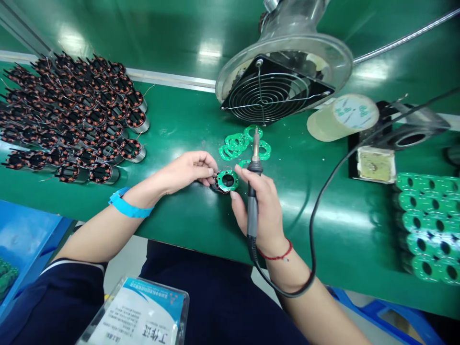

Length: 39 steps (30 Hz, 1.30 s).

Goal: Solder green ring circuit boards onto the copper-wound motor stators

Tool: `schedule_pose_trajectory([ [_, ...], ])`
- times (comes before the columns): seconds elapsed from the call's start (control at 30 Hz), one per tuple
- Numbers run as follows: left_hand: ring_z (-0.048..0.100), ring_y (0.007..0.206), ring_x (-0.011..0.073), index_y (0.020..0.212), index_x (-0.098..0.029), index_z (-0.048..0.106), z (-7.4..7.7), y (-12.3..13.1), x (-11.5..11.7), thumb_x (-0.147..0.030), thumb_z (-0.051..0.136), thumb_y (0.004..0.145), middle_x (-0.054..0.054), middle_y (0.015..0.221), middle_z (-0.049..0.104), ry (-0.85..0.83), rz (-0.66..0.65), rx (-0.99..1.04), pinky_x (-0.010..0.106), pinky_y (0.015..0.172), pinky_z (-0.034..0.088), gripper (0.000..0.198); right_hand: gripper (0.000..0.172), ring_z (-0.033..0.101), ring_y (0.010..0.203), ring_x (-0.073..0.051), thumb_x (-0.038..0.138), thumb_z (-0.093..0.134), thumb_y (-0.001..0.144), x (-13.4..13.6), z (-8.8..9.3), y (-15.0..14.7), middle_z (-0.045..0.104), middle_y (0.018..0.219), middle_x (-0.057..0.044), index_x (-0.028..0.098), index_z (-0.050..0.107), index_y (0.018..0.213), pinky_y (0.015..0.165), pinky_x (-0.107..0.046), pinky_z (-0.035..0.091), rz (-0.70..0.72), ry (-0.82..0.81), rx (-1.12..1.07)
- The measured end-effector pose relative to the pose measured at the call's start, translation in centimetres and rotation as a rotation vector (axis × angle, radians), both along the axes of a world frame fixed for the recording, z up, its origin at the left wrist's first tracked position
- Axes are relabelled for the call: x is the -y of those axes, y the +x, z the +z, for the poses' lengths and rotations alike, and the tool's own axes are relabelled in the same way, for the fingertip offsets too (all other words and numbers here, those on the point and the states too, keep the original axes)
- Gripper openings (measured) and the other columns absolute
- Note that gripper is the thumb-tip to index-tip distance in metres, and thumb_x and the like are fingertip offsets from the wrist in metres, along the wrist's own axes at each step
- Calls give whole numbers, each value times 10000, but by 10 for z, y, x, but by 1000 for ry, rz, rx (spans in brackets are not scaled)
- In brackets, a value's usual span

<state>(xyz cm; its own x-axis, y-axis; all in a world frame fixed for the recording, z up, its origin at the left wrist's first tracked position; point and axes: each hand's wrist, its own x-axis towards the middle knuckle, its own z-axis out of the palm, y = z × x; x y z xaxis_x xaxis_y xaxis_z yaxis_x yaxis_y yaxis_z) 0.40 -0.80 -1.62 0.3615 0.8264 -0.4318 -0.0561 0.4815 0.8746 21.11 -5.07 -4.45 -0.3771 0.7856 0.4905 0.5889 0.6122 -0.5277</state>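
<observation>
On the table (187, 124), near centre, the left hand (187, 171) has its grip pinched on a green-topped stator (227, 180). The right hand (260, 208) is clamped round a soldering iron (253, 201). Keeping the stator flat and steady likely matters most.

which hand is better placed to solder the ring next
Right, probably. The right hand grips the iron, whose tip points away just beyond the ring; the left hand is pinching the ring in place.

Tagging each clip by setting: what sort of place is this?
Probably an electronics assembly bench: soldering iron in the right hand, board-topped stator in the left hand, rows of copper-wound stators.
</observation>
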Motion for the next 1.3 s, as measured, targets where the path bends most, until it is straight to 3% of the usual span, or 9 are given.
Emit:
schedule_pose_trajectory([
  [0.13, 605, 556, 57, 791, -94, 602, 2, -2, -2, -16, 617, 812, -15, 634, 649, -6, -105, -9, 184, 586, 495, 82, 518, 597, 1097, -284, 190, 581, 896, -1, -1, -1, 658, 1271, -113, 243, 422, 1386, 903, -471, 514, -1, -10, -9],
  [0.3, 556, 466, 43, 727, -105, 574, -1, 5, -1, -46, 616, 836, -29, 545, 617, -10, -22, -55, 154, 485, 436, 131, 501, 600, 1089, -274, 187, 579, 896, -2, -2, -1, 670, 1243, -101, 252, 435, 1371, 911, -462, 522, 5, -21, -8],
  [0.6, 513, 396, 45, 617, -120, 542, 3, 12, -7, -50, 618, 812, -21, 475, 568, -235, 60, -50, 150, 400, 347, 221, 552, 594, 1080, -263, 163, 586, 889, -1, -1, -2, 669, 1242, -85, 264, 407, 1401, 933, -453, 518, 29, -18, -17],
  [0.73, 388, 321, 21, 546, -132, 510, 9, 12, -10, 2, 553, 777, -50, 412, 479, -215, 103, -117, 162, 345, 224, 270, 538, 588, 1011, -239, 120, 586, 879, -2, 0, -6, 680, 1224, -77, 247, 433, 1379, 884, -401, 527, 68, -4, 17],
  [0.83, 336, 327, 13, 516, -129, 495, 12, 10, -14, 49, 530, 739, -59, 384, 423, -141, 52, -184, 158, 349, 197, 287, 547, 597, 979, -221, 96, 546, 897, -5, -2, -7, 672, 1240, -58, 277, 411, 1396, 864, -393, 528, 95, 22, 35],
  [0.97, 385, 366, 26, 592, -127, 530, 10, 4, -16, 41, 542, 754, -52, 425, 453, -97, -26, -144, 147, 364, 248, 234, 500, 616, 1010, -233, 126, 495, 922, -5, -7, -8, 675, 1189, -54, 301, 430, 1386, 878, -420, 521, 62, -13, 51],
  [1.17, 556, 473, 67, 791, -121, 565, 7, -15, -13, -26, 552, 820, -5, 605, 602, -137, -42, -24, 165, 459, 441, 100, 483, 595, 1134, -276, 199, 546, 906, 1, -10, -7, 665, 1243, -87, 272, 436, 1370, 950, -463, 474, -27, 2, 5],
  [1.3, 557, 482, 59, 788, -115, 571, 7, -22, -10, -69, 609, 842, -5, 612, 602, -96, -126, -39, 160, 467, 440, 81, 500, 601, 1147, -273, 182, 548, 901, 3, -6, -5, 686, 1220, -75, 283, 432, 1376, 957, -464, 467, -27, 47, -52],
])
